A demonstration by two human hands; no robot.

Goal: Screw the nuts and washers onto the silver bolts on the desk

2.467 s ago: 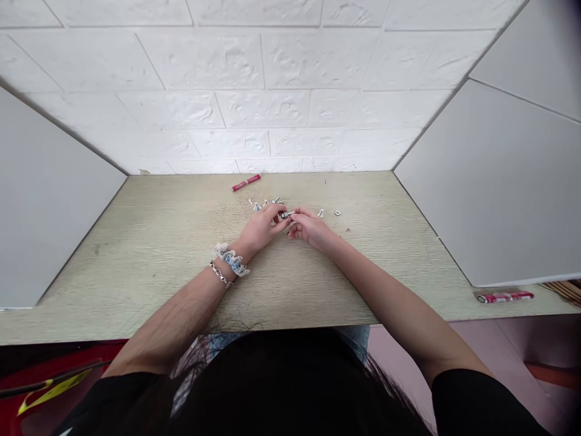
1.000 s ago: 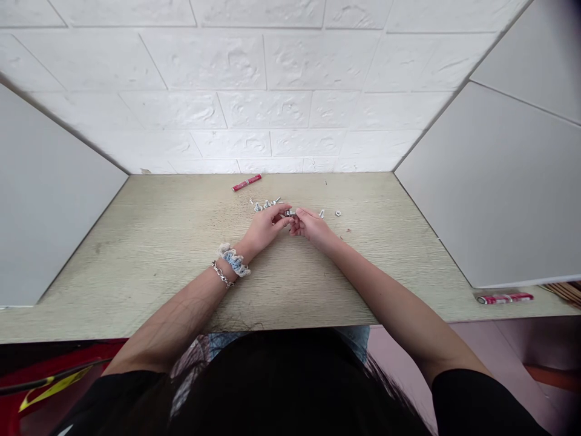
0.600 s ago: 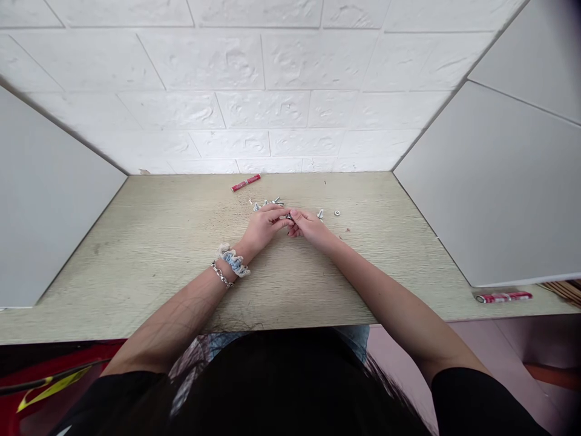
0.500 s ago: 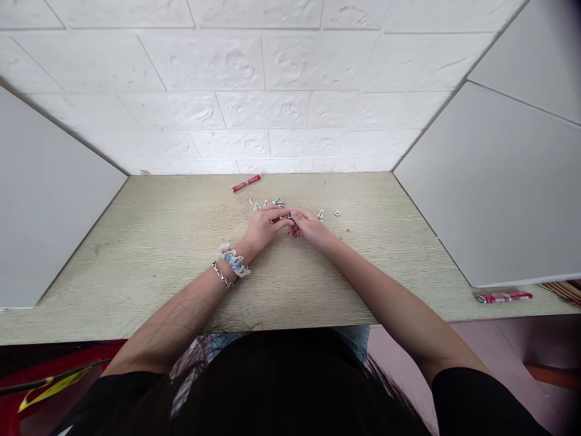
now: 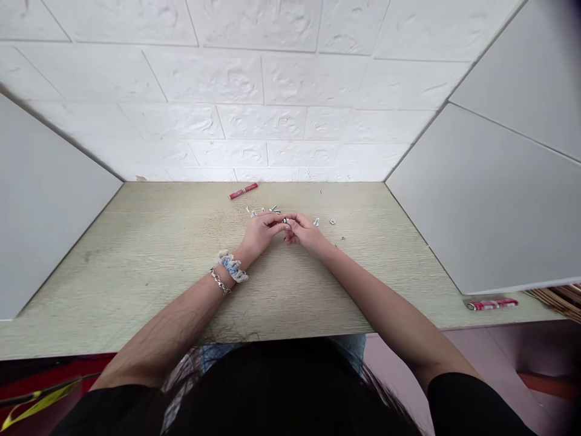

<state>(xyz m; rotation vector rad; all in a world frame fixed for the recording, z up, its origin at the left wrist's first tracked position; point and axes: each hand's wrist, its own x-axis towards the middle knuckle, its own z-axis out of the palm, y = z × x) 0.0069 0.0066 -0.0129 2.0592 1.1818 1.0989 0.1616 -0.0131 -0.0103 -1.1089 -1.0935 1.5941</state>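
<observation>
My left hand (image 5: 262,233) and my right hand (image 5: 308,235) meet over the table. Their fingertips pinch a small shiny metal fastener (image 5: 285,221) from both sides. Fingers cover most of it, so I cannot tell if it is a nut, a bolt or both together. Several loose silver bolts (image 5: 275,209) lie just beyond my left hand, partly hidden by it. Past my right hand a single bolt (image 5: 316,222) stands on the tabletop, with a hex nut (image 5: 333,221) lying to its right.
The pale wooden table (image 5: 145,278) runs to a white brick-pattern wall (image 5: 285,121). A red tube-shaped item (image 5: 243,191) lies near the wall, and another red tube (image 5: 492,304) at the front right. Grey panels (image 5: 490,206) flank both sides. Woven strips (image 5: 556,298) show at the right edge.
The view has tilted slightly, so everything sits a little lower in it. My right fingers have shifted around the fastener, which now shows more between the fingertips.
</observation>
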